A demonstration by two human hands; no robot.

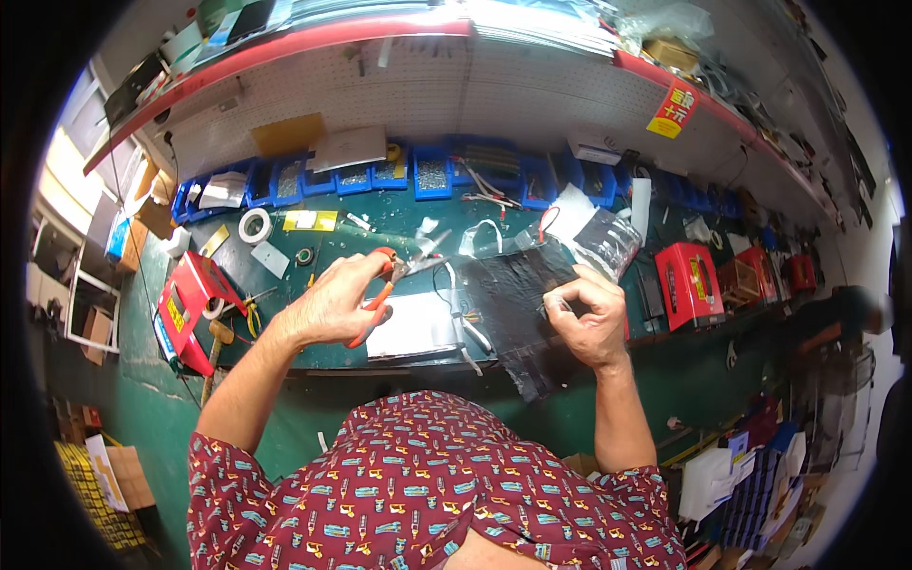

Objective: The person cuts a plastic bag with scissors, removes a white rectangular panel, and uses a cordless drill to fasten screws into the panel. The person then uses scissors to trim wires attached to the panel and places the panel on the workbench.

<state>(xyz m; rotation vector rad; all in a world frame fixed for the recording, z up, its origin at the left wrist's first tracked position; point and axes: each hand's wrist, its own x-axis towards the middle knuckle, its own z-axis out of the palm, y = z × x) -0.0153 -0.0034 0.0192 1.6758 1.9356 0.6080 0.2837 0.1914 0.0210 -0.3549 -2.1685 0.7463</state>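
In my left hand [332, 302] is a pair of scissors [382, 296] with orange handles. Their handles spread apart around my fingers, and the metal blades point right above the bench. My right hand [591, 315] is closed in a pinch at the right edge of a crinkled black plastic sheet [513, 309]. This sheet hangs partly over the bench's front edge, and its lower edge looks ragged. Between my hands a white sheet of paper [411, 328] lies flat. White and black cables [460, 318] run between the paper and the plastic.
Blue parts bins [433, 176] line the back of the green bench. A red metal housing [195, 309], a mallet [218, 334] and a tape roll [255, 225] are at left. Another red machine [689, 285] stands at right. A red-edged shelf [313, 52] hangs above.
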